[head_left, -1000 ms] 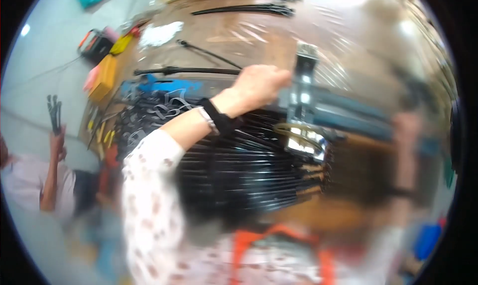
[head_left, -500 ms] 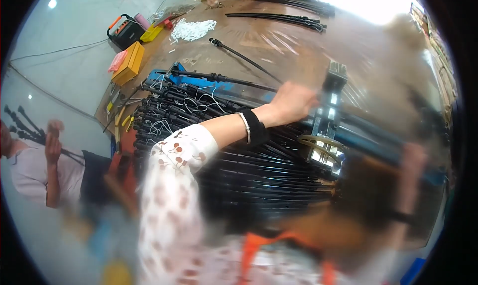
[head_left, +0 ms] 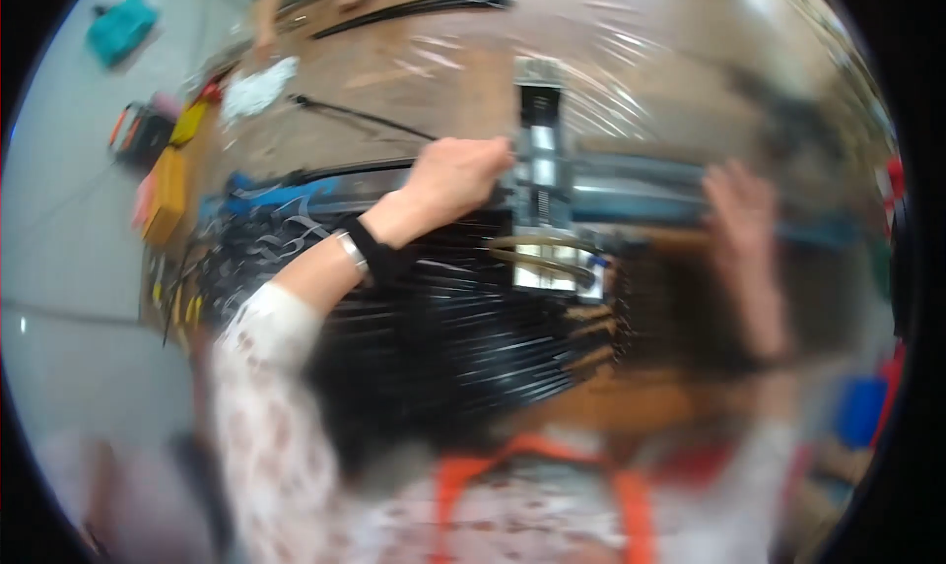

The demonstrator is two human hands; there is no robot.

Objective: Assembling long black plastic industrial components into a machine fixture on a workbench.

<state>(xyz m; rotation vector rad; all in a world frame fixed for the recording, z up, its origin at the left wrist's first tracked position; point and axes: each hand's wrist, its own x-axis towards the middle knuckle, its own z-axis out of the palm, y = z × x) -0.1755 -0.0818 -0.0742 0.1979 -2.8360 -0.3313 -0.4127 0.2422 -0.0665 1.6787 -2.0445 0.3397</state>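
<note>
I have the left hand (head_left: 455,178) curled closed, seemingly round the black rod (head_left: 365,167) left of frame centre, probably steadying its end by the metal fixture (head_left: 541,150). Right hand (head_left: 741,209), right of frame: blurred, fingers extended; can't tell its hold.

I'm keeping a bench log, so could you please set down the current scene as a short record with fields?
Left hand: closed on a black rod, next to a metal fixture
Right hand: open, blurred, near a blue-grey bar
Nearer the person: many black rods
Left edge: yellow box
Far left: white pile, another person's hand by it
Clarity: motion-blurred
</note>
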